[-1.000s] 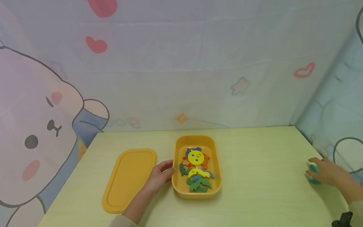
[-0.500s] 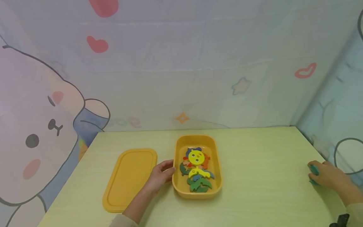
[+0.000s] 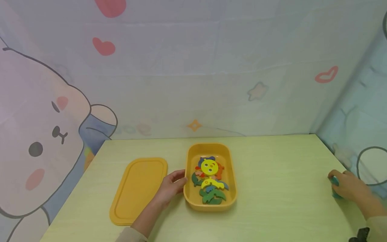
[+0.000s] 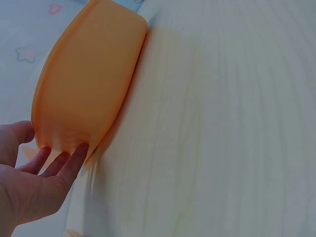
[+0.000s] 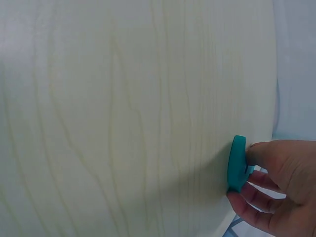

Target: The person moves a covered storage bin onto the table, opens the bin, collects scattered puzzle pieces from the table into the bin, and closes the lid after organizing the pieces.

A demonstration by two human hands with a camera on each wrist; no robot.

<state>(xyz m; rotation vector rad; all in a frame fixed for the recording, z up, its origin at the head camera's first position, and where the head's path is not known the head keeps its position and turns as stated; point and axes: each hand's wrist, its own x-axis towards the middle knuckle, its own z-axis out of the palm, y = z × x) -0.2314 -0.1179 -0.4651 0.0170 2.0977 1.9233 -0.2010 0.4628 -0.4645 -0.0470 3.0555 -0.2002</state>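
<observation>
A yellow tray-like box (image 3: pixel 188 198) stands at the middle of the table, holding several coloured flat pieces. On top lie a round yellow face piece (image 3: pixel 209 167), a yellow curved piece (image 3: pixel 211 184) and a green curved piece (image 3: pixel 214 195). My left hand (image 3: pixel 169 189) touches the box's left wall from outside, fingertips against it in the left wrist view. Near the table's right edge, my right hand (image 3: pixel 349 186) pinches a teal curved piece (image 5: pixel 237 165) between thumb and fingers. Part of that piece is hidden by the hand.
A yellow lid (image 3: pixel 140 190) lies flat left of the box, beside my left forearm. The pale wooden table (image 3: pixel 278 181) runs to a printed curtain (image 3: pixel 217 84) at the back, with more fabric along the right side.
My right fingers have closed in on the teal piece and its visible tilt has changed. The left hand and the box stay where they were.
</observation>
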